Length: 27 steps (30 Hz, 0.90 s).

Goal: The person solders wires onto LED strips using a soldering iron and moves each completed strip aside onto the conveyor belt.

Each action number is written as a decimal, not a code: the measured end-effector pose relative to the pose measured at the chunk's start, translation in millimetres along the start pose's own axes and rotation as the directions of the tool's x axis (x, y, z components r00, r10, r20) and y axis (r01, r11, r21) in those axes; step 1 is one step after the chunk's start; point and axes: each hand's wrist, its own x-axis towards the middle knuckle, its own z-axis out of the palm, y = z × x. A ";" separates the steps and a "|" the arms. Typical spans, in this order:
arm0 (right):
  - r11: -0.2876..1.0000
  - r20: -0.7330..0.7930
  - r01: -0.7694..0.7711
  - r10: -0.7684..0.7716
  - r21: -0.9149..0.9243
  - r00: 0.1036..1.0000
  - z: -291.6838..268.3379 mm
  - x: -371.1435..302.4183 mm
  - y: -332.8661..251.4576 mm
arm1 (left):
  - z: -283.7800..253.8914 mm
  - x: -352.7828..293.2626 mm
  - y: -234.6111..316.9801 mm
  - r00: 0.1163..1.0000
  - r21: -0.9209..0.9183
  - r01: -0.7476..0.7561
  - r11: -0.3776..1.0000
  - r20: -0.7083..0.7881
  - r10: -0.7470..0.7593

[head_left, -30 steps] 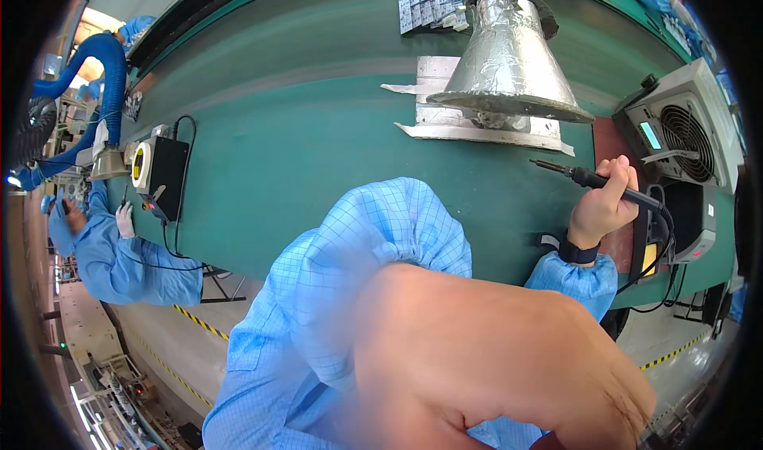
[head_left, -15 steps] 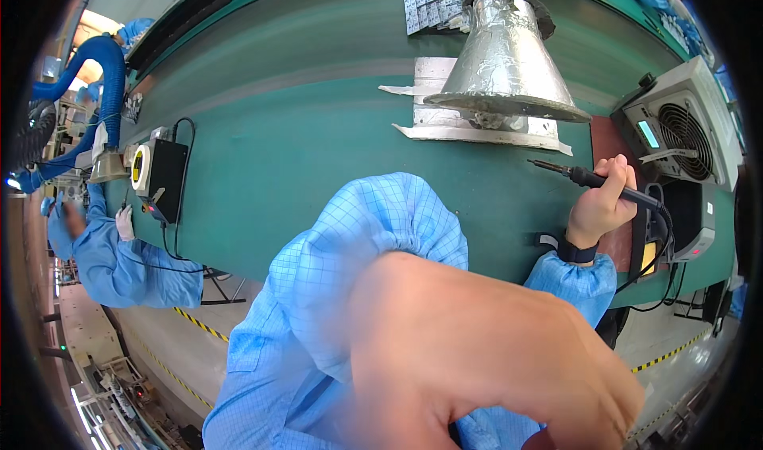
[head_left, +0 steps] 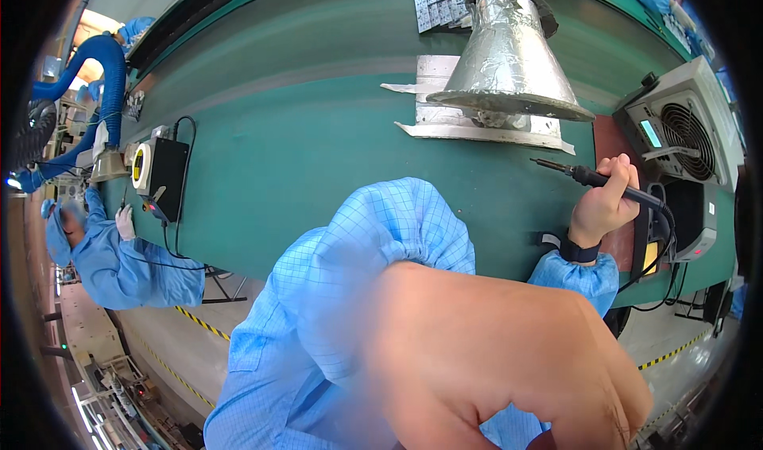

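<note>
Both arms wear light blue sleeves of thin fabric with a fine grid pattern, gathered by elastic at the cuffs. The left hand is bare and fills the foreground, blurred. The right hand is bare, with a dark band round its wrist.

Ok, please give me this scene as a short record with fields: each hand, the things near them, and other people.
right hand: grips a soldering iron, tip pointing left over the green bench
left hand: raised close to the camera, blurred; nothing seen in it
near the iron: foil-wrapped fume hood, grey fan unit
bench left end: black box with cables
other person: blue suit, at left
</note>
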 end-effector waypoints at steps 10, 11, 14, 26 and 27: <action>1.000 -0.006 0.001 -0.001 -0.023 1.000 -0.5 -0.2 -1.2 | -3.0 -0.4 -5.1 0.999 0.030 -0.035 0.999 0.016 0.034; 1.000 0.002 0.005 -0.005 -0.011 1.000 -0.2 0.0 -1.4 | -3.8 -0.3 -4.1 0.999 0.037 -0.038 0.999 0.017 0.037; 1.000 0.014 0.003 -0.003 -0.004 1.000 -1.9 0.7 -0.3 | -8.9 2.0 -9.4 0.999 0.049 -0.047 0.998 0.024 0.046; 1.000 0.011 0.011 -0.011 0.001 1.000 1.5 -0.3 -2.1 | -5.9 1.3 -10.3 0.995 0.098 -0.090 0.991 0.053 0.085; 1.000 0.008 0.014 -0.014 0.006 1.000 1.5 -0.8 -3.8 | -4.7 1.5 -9.9 0.994 0.102 -0.094 0.990 0.058 0.088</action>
